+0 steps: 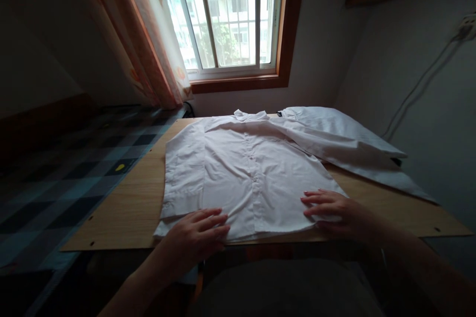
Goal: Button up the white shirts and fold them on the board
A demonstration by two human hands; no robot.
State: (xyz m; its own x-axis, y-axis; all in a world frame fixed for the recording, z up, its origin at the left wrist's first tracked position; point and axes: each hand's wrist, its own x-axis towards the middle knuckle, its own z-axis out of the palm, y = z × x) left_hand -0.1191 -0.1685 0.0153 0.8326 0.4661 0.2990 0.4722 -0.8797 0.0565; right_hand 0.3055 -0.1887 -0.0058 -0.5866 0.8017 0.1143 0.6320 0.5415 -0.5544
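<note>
A white button-up shirt (230, 168) lies front side up on a wooden board, its collar toward the window. The sleeve on the left is folded in along the shirt's side, while the sleeve on the right stretches out across the board. My left hand (197, 230) rests on the lower left hem, fingers extended and a little apart. On the lower right part of the shirt lies my right hand (330, 210), its fingers spread flat with the thumb near the board's front edge. Light wrinkles run across the shirt's front.
The wooden board (126, 208) carries the shirt. More white cloth (327, 119) lies at its back right. A checked bed cover (74, 173) is on the left. Behind stand a curtain (148, 34) and a window (230, 20). A cable (416, 79) hangs along the right wall.
</note>
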